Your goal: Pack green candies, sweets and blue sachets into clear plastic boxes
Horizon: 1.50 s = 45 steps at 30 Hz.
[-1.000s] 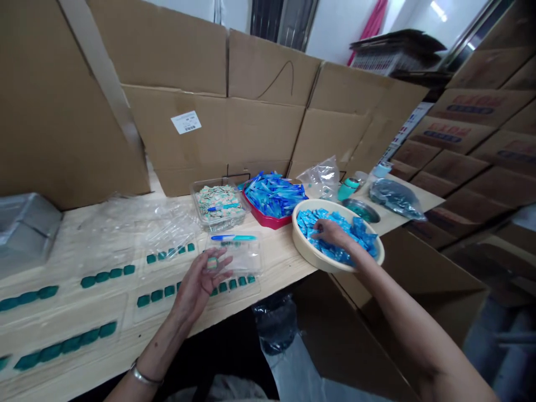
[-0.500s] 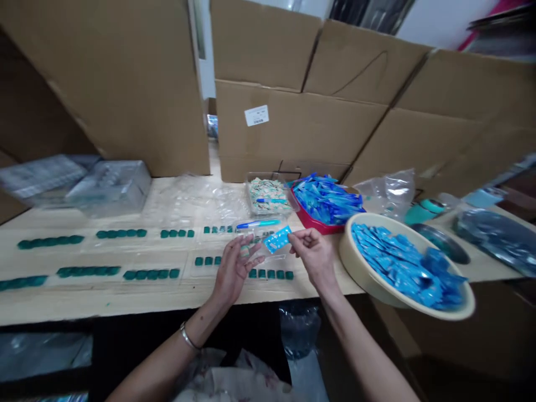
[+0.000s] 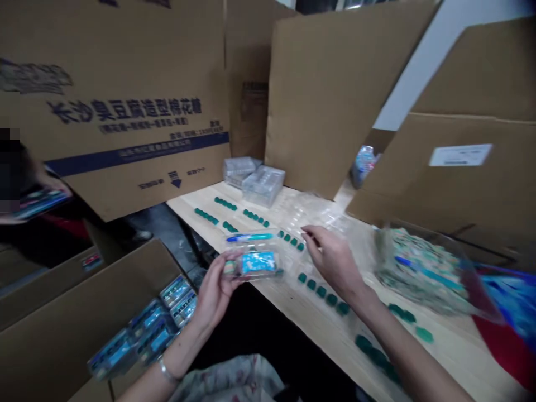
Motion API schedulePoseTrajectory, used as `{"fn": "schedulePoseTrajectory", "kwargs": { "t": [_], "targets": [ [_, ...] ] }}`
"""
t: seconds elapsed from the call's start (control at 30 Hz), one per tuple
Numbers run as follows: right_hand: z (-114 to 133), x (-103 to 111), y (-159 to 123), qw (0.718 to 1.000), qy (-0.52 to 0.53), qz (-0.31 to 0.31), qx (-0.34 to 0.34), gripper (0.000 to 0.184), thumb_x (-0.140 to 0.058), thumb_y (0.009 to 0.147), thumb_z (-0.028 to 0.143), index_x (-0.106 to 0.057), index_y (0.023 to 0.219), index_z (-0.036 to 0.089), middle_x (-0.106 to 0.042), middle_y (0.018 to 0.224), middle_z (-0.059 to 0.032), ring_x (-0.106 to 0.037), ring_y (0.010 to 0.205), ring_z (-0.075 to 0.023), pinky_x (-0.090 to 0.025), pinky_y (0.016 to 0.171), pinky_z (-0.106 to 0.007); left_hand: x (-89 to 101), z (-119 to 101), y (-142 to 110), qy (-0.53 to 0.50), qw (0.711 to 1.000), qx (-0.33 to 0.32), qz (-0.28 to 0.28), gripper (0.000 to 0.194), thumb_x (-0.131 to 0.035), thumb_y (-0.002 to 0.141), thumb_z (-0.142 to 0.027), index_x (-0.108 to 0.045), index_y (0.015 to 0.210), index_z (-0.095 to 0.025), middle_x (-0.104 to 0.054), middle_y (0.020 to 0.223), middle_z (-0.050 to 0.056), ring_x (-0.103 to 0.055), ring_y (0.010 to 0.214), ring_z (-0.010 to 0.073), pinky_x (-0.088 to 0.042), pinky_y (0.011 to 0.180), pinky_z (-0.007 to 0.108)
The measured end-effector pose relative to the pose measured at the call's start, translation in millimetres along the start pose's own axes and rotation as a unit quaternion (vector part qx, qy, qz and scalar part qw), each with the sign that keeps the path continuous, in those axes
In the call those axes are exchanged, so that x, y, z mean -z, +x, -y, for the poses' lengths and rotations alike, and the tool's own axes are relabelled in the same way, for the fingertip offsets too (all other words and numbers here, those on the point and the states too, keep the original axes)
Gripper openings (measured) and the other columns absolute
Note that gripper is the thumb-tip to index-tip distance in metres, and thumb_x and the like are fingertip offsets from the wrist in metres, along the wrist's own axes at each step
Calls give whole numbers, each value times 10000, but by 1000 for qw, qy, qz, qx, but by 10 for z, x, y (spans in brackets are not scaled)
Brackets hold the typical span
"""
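My left hand point(image 3: 215, 287) grips a clear plastic case point(image 3: 254, 257) off the table's near edge. The case holds a blue pen point(image 3: 249, 237), a blue sachet point(image 3: 257, 261) and a small patterned piece at its left end. My right hand point(image 3: 330, 258) hovers just right of the case above the wooden table point(image 3: 456, 349), fingers loosely curled, with nothing visible in them. Rows of small green pieces point(image 3: 320, 290) in clear trays lie under and beyond the right hand.
An open cardboard box point(image 3: 62, 324) at lower left holds several filled cases point(image 3: 142, 329). Stacked clear cases point(image 3: 255, 178) stand at the table's far end. A tub of patterned pieces point(image 3: 419, 268) and a red tray point(image 3: 506, 346) sit at right. Large cartons surround the table. Another person is at far left.
My right hand took a blue sachet from the cream bowl and put it into the case. My view has swung left toward the open box, with the case carried off the table's edge.
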State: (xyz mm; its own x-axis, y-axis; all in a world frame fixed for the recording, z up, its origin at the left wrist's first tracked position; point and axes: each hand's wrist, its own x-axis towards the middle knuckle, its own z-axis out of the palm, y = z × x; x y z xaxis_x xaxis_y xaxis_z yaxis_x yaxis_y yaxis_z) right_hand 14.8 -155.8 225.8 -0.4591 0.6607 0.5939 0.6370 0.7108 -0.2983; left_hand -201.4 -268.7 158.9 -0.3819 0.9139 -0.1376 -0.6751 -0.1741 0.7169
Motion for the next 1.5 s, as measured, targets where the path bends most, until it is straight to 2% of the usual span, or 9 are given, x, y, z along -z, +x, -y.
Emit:
{"fn": "schedulePoseTrajectory", "kwargs": {
  "t": [0.17,0.27,0.43,0.7,0.9,1.13,1.23,1.33,1.5],
  "targets": [
    [466,-1364,929,975,74,187,89,262,-498,897,232,-600,1115,129,-631,1158,-109,-553,1110,-195,-392,976,-304,945,-776,78,16,984,-106,-144,173,-587,810,-213,-658,946,-134,-658,1143,119,-645,939,221,-587,743,390],
    [832,-2128,1265,958,50,263,102,612,-627,799,459,-476,1287,123,-526,1287,-165,-462,1212,-260,-372,992,-360,1403,-1049,115,16,967,-140,-210,147,-578,811,-209,-668,905,-141,-661,1139,111,-610,1047,243,-584,773,389],
    [1176,-2781,1382,940,-55,335,40,839,-701,666,580,-428,1325,138,-492,1273,-214,-461,1174,-339,-391,938,-455,1989,-1231,224,17,948,-158,-276,136,-571,815,-227,-675,863,-154,-674,1107,87,-599,1072,250,-590,770,386],
    [1148,-2843,1243,955,-9,259,143,323,-502,843,205,-573,1141,103,-580,1118,-170,-554,1034,-252,-441,900,-357,2368,-1090,561,1,954,-129,-269,145,-568,806,-198,-675,886,-141,-692,1059,96,-659,938,234,-586,765,397],
    [853,-2680,1663,953,245,154,92,259,-408,882,221,-627,1001,148,-626,1095,-106,-575,1032,-185,-416,958,-333,2332,-964,781,-24,973,-108,-202,154,-563,811,-170,-667,917,-130,-684,1088,113,-677,888,247,-571,779,429],
    [835,-2079,1804,765,578,231,-164,294,-591,811,419,-598,957,164,-686,942,-61,-639,768,-138,-498,709,-254,1806,-871,1017,-49,989,-97,-102,180,-544,844,-184,-646,986,-142,-659,1152,116,-671,901,243,-552,813,444],
    [849,-2050,1671,724,594,273,-219,307,-659,758,395,-583,943,162,-689,867,-47,-631,702,-134,-488,643,-237,1553,-781,1095,-78,993,-69,-61,167,-528,860,-194,-643,971,-147,-691,1066,90,-673,872,222,-526,861,465],
    [804,-2156,1557,760,542,275,-228,295,-623,773,390,-581,946,156,-682,814,-36,-617,700,-139,-483,646,-248,1375,-706,1107,-100,993,-45,-36,191,-511,878,-228,-632,1009,-159,-687,1075,83,-666,897,222,-498,897,489],
    [739,-2289,1492,897,368,188,-155,320,-515,828,390,-626,1013,154,-656,998,-70,-594,920,-182,-459,835,-320,1252,-659,1036,-85,995,-41,-29,247,-480,895,-276,-620,1066,-166,-600,1252,107,-649,955,221,-475,925,482]
  ]
}}
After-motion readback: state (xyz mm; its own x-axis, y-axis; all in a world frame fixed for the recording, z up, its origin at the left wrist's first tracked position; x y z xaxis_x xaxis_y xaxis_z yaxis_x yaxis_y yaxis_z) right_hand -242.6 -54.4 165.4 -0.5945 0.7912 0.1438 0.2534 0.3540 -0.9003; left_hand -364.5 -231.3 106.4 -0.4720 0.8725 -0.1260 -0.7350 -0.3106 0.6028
